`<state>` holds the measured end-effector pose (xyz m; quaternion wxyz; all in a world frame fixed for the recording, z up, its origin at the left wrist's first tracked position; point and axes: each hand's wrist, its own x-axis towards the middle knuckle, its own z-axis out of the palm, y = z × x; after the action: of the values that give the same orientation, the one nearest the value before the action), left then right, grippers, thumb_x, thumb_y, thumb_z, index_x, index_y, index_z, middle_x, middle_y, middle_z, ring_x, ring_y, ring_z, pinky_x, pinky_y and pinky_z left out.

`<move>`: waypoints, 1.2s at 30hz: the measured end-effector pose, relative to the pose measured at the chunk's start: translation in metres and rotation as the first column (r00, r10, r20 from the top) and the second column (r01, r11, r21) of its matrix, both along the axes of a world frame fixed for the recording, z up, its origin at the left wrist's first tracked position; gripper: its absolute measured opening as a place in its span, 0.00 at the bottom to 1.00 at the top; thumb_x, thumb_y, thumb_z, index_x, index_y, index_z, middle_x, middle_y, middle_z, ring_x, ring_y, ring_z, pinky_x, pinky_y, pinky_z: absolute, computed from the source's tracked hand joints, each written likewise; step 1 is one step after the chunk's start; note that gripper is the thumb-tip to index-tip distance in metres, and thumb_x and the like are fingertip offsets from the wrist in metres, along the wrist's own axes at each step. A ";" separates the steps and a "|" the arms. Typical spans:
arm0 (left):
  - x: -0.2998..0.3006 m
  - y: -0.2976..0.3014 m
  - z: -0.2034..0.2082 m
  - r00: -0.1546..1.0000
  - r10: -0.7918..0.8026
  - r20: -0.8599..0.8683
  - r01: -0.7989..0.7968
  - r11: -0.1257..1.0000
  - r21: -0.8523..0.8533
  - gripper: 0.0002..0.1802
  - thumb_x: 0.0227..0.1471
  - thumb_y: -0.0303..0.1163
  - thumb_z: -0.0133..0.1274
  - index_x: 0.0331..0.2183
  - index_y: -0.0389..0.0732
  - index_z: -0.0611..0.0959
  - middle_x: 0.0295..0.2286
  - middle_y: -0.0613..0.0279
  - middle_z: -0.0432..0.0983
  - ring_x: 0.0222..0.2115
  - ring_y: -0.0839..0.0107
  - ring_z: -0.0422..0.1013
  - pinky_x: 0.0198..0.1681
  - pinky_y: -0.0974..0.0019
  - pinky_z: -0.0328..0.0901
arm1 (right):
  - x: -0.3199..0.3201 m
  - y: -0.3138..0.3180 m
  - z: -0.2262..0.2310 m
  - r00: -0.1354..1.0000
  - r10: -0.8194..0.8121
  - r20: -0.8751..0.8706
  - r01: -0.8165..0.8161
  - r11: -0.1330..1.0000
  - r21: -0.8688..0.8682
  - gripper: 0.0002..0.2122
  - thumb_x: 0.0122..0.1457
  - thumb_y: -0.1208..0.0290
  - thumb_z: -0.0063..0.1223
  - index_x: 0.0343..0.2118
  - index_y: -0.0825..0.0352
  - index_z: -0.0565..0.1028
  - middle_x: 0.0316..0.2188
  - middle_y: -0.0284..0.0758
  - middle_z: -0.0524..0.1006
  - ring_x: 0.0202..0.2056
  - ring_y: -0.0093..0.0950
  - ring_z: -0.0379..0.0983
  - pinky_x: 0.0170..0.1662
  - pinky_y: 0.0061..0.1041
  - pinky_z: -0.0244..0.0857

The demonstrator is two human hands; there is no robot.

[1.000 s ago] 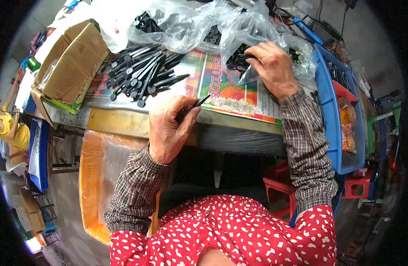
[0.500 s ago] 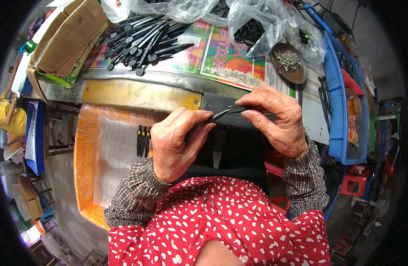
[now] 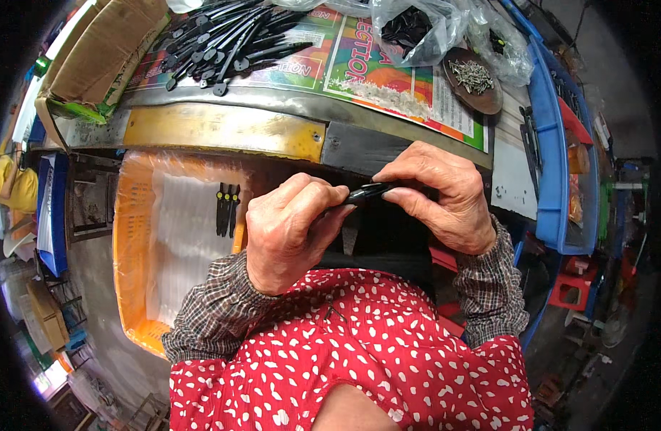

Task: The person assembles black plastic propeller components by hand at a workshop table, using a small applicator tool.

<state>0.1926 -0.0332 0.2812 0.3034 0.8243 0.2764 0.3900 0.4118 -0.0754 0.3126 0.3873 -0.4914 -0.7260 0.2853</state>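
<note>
In front of my red spotted top, both hands meet over a small, slim black plastic piece (image 3: 368,192). My left hand (image 3: 291,226) pinches its left end between thumb and forefinger. At the other end, the thumb and fingers of my right hand (image 3: 445,197) grip the black plastic too. It looks like two parts laid together, but the fingertips cover most of the joint. Left of my left hand, three narrow black pieces with yellow dots (image 3: 227,210) lie in a plastic-lined orange basket (image 3: 129,251).
A heap of long black strips with rounded ends (image 3: 222,54) lies on the workbench, beside a cardboard box (image 3: 104,65). Farther right are a dish (image 3: 481,100) of small metal pins, clear bags (image 3: 431,36) and a blue tray (image 3: 553,194). The bench's metal edge (image 3: 222,133) runs just beyond my hands.
The two black parts, earlier touching at their tips, now overlap in line between my fingers. My hands have drawn closer together. The bench has shifted upward in view.
</note>
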 end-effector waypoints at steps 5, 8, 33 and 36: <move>0.000 -0.003 0.000 1.000 -0.015 -0.006 0.015 1.000 -0.001 0.11 0.39 0.20 0.65 0.29 0.36 0.80 0.26 0.55 0.78 0.25 0.64 0.76 0.27 0.68 0.70 | -0.001 -0.002 -0.001 0.998 0.048 -0.026 -0.050 0.998 -0.048 0.08 0.49 0.79 0.61 0.34 0.71 0.78 0.26 0.37 0.75 0.28 0.29 0.73 0.31 0.24 0.66; 0.000 -0.004 -0.003 1.000 -0.024 -0.008 0.024 1.000 0.002 0.10 0.39 0.21 0.64 0.28 0.36 0.80 0.25 0.55 0.77 0.25 0.64 0.76 0.26 0.68 0.69 | -0.002 -0.003 -0.002 0.998 0.064 -0.029 -0.066 0.995 -0.078 0.08 0.49 0.79 0.61 0.34 0.71 0.78 0.26 0.37 0.75 0.28 0.30 0.73 0.32 0.24 0.66; -0.004 -0.004 -0.017 0.993 -0.119 -0.014 0.119 0.993 -0.025 0.10 0.38 0.20 0.64 0.27 0.37 0.80 0.23 0.57 0.77 0.23 0.64 0.76 0.24 0.67 0.69 | -0.003 -0.007 -0.019 0.990 0.143 0.001 -0.143 0.986 -0.083 0.07 0.48 0.78 0.61 0.32 0.71 0.77 0.26 0.37 0.76 0.29 0.32 0.73 0.32 0.27 0.67; -0.005 -0.003 -0.018 0.990 -0.139 0.005 0.139 0.986 -0.096 0.10 0.38 0.19 0.65 0.27 0.36 0.81 0.24 0.56 0.78 0.24 0.64 0.77 0.27 0.68 0.70 | -0.003 -0.008 -0.022 0.990 0.140 -0.023 -0.142 0.987 -0.071 0.07 0.48 0.79 0.61 0.32 0.71 0.77 0.26 0.38 0.76 0.29 0.33 0.73 0.32 0.28 0.67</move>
<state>0.1871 -0.0357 0.2629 0.3689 0.8263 0.2371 0.3533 0.4093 -0.0833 0.2909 0.3547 -0.4499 -0.7446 0.3425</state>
